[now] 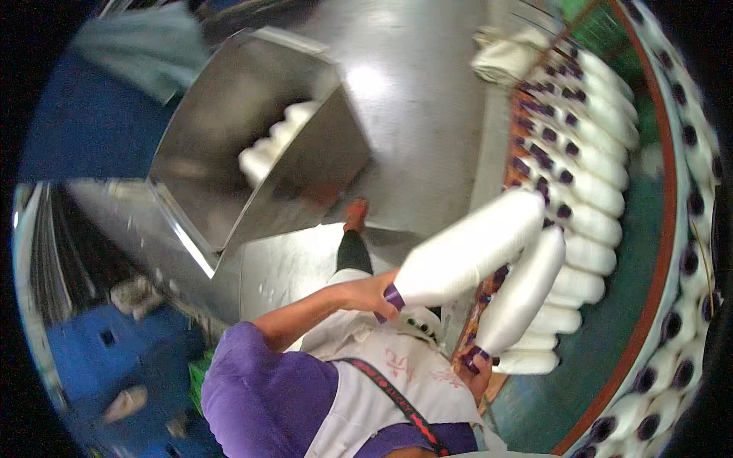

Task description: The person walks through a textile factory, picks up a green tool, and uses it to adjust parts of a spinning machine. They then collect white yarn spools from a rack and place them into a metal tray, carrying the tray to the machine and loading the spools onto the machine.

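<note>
My left hand (372,293) grips the purple core end of a large white yarn bobbin (469,248) that points up and to the right. My right hand (478,374), lower and close to my white apron (382,374), holds the purple end of a second white bobbin (525,290). The two bobbins lie side by side, nearly touching, just left of a rack of the same bobbins. My purple sleeve (259,389) fills the lower left.
A curved rack (592,195) with rows of white bobbins on purple cores runs down the right side. A shiny metal hopper (229,114) holding several white bobbins (271,141) stands upper left. My orange shoe (356,214) is on the grey floor. Blue bins (99,351) are at lower left.
</note>
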Demonstrator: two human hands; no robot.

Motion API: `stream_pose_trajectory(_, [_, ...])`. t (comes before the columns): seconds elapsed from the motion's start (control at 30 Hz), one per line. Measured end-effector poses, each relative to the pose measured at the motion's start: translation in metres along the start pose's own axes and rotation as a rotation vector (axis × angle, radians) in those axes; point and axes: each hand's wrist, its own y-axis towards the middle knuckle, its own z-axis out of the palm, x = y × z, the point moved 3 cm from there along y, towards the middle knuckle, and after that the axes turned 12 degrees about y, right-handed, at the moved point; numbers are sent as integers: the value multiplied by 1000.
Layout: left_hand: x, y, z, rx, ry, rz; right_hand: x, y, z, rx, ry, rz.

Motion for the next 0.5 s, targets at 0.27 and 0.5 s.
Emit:
stream_pose_trajectory(0.27, [8,-140,-141,-911,-254,-36,-49,139,280,423,-657,203])
stream_pose_trajectory(0.5, [98,-132,-353,-1035,-703,-11,-205,272,481,499,-128,904])
